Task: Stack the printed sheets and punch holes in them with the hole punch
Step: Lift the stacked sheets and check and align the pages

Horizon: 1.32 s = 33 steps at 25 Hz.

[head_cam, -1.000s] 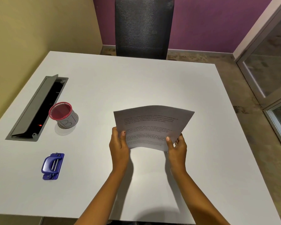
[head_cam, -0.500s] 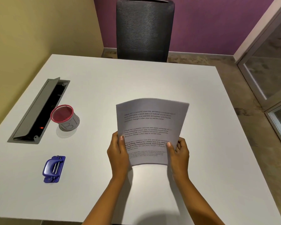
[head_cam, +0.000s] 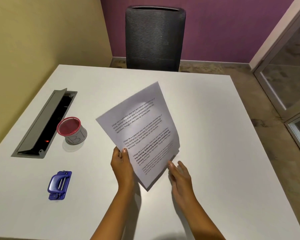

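Sheets [head_cam: 142,134] are up in the air over the middle of the worktop [head_cam: 206,135], tilted, printed side to the camera, top corner leaning toward the far right. Left hand [head_cam: 122,166] is clamped on their left edge, thumb on front, fingers behind. Right hand [head_cam: 179,174] is apart from the paper, fingers spread, hovering just beside the lower right edge; not gripping anything afaict. Lower right corner shows a second edge peeking out, so the stack looks not squared yet. Punch [head_cam: 59,185] sits near the left edge toward the near corner, well apart from the sheets, untouched. Cup [head_cam: 72,130] stands near the slot [head_cam: 45,123] on the left side, between the punch and the far edge. Risks imo: one-hand pinch on a floppy stack, so sheets could fan or slide out before they're tapped even, esp. w/ the tilt. If punched w/o squaring on the worktop, holes won't line up across pages. Reaching left for the punch while paper is in the left hand could curl or crease it; the cup sits clear of that path. Text too small to tell which edge is meant for the holes.
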### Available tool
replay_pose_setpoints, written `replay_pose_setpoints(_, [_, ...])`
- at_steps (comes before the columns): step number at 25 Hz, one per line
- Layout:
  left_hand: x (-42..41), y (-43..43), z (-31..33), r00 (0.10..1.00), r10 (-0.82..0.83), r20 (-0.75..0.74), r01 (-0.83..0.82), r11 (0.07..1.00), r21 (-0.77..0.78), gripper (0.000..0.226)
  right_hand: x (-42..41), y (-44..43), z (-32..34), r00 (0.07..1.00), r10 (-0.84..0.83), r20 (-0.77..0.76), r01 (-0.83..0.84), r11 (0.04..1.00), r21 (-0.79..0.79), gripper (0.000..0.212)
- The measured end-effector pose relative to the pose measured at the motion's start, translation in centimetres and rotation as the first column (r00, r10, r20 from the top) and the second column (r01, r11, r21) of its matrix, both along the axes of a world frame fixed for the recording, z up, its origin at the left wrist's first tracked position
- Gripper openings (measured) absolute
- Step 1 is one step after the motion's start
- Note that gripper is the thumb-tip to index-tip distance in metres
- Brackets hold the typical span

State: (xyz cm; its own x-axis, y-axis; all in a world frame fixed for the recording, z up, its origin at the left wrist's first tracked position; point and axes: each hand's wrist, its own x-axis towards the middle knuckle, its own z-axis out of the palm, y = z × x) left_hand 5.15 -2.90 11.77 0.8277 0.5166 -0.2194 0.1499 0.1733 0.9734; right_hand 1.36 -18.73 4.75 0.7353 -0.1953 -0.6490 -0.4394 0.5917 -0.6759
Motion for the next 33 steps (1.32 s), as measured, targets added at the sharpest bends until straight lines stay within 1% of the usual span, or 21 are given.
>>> replay_pose_setpoints(2, [-0.3,-0.1,-0.2,1.0,-0.011,-0.013,0.01,0.999,-0.037,0.029,0.3,0.2,-0.1,1.0,-0.02,0.009,0.019,0.997,0.077,0.069])
replay_pose_setpoints(4, [-0.6,-0.2,-0.4,1.0,-0.023,-0.022,0.022,0.998,-0.054,0.031,0.8,0.3,-0.3,0.999,-0.029,-0.043,0.031,0.998,0.048,0.059])
replay_pose_setpoints(5, [-0.8,-0.3,-0.5,0.999,-0.028,-0.021,0.026,0.997,-0.07,0.031,0.9,0.5,-0.3,0.998,-0.003,-0.068,0.006,0.998,0.054,0.052])
replay_pose_setpoints(7, [-0.9,-0.3,-0.5,0.999,-0.032,-0.017,0.03,0.994,-0.106,0.03,0.8,1.1,-0.6,0.993,0.1,-0.06,-0.089,0.982,0.164,0.044])
replay_pose_setpoints(8, [-0.9,-0.3,-0.5,0.999,-0.034,-0.017,0.032,0.992,-0.121,0.028,0.6,1.6,-0.6,0.989,0.135,-0.053,-0.12,0.965,0.232,0.048])
replay_pose_setpoints(9, [-0.9,-0.4,-0.5,0.999,-0.039,-0.018,0.036,0.99,-0.133,0.026,0.5,2.0,-0.8,0.988,0.147,-0.055,-0.123,0.945,0.302,0.052])
replay_pose_setpoints(11, [-0.9,-0.2,-0.3,0.998,-0.057,-0.017,0.054,0.988,-0.147,0.023,0.5,2.7,-1.1,0.987,0.149,-0.064,-0.105,0.887,0.45,0.054])
replay_pose_setpoints(13, [-0.9,0.2,-0.2,0.996,-0.085,0.002,0.084,0.988,-0.131,0.022,0.8,3.0,-1.1,0.987,0.141,-0.075,-0.081,0.846,0.527,0.051])
replay_pose_setpoints(14, [-0.9,0.6,-0.2,0.995,-0.101,0.025,0.104,0.988,-0.118,0.022,1.0,3.0,-1.1,0.988,0.139,-0.068,-0.085,0.856,0.51,0.05])
replay_pose_setpoints(15, [-1.0,1.2,-0.3,0.991,-0.121,0.053,0.126,0.987,-0.095,0.022,1.2,2.8,-1.0,0.99,0.133,-0.051,-0.096,0.887,0.452,0.047])
replay_pose_setpoints(16, [-1.2,1.9,-0.4,0.986,-0.148,0.08,0.153,0.986,-0.065,0.022,1.3,2.3,-0.7,0.991,0.127,-0.026,-0.11,0.93,0.35,0.041])
replay_pose_setpoints(18, [-1.8,3.7,-0.8,0.972,-0.204,0.114,0.205,0.979,-0.002,0.018,1.7,1.1,0.5,0.992,0.126,0.015,-0.127,0.991,0.044,0.03])
replay_pose_setpoints(20, [-2.0,5.8,-1.1,0.971,-0.205,0.121,0.209,0.978,-0.023,0.013,2.0,-0.5,2.0,0.992,0.117,0.036,-0.107,0.973,-0.205,0.03])
replay_pose_setpoints(22, [-1.9,8.1,-1.3,0.976,-0.183,0.118,0.194,0.976,-0.098,0.018,2.0,-2.1,3.3,0.99,0.131,0.061,-0.1,0.927,-0.361,0.033])
replay_pose_setpoints(23, [-1.8,9.2,-1.4,0.971,-0.211,0.108,0.223,0.969,-0.106,0.018,1.9,-2.8,3.8,0.986,0.146,0.077,-0.101,0.903,-0.418,0.032])
replay_pose_setpoints(24, [-1.6,10.2,-1.5,0.959,-0.271,0.08,0.277,0.958,-0.076,0.02,1.8,-3.5,4.2,0.982,0.162,0.097,-0.1,0.881,-0.462,0.03])
replay_pose_setpoints(26, [-1.2,11.5,-1.5,0.908,-0.418,-0.029,0.419,0.904,0.09,0.029,1.8,-4.3,4.9,0.971,0.194,0.142,-0.094,0.851,-0.517,0.027])
replay_pose_setpoints(28, [-0.8,11.5,-1.0,0.866,-0.487,-0.119,0.501,0.832,0.239,0.023,1.9,-4.6,5.6,0.959,0.229,0.166,-0.097,0.816,-0.57,0.025])
replay_pose_setpoints(30, [-0.5,10.5,-0.5,0.881,-0.457,-0.12,0.469,0.815,0.34,0.016,1.9,-4.4,6.0,0.949,0.241,0.201,-0.077,0.798,-0.597,0.025])
replay_pose_setpoints(31, [-0.3,10.0,-0.4,0.902,-0.421,-0.093,0.424,0.826,0.372,0.015,1.9,-4.2,5.9,0.945,0.228,0.233,-0.047,0.804,-0.593,0.026])
replay_pose_setpoints(33, [-0.1,8.9,-0.6,0.939,-0.343,-0.017,0.324,0.868,0.376,0.017,1.9,-3.9,5.4,0.944,0.16,0.29,0.036,0.822,-0.568,0.025])
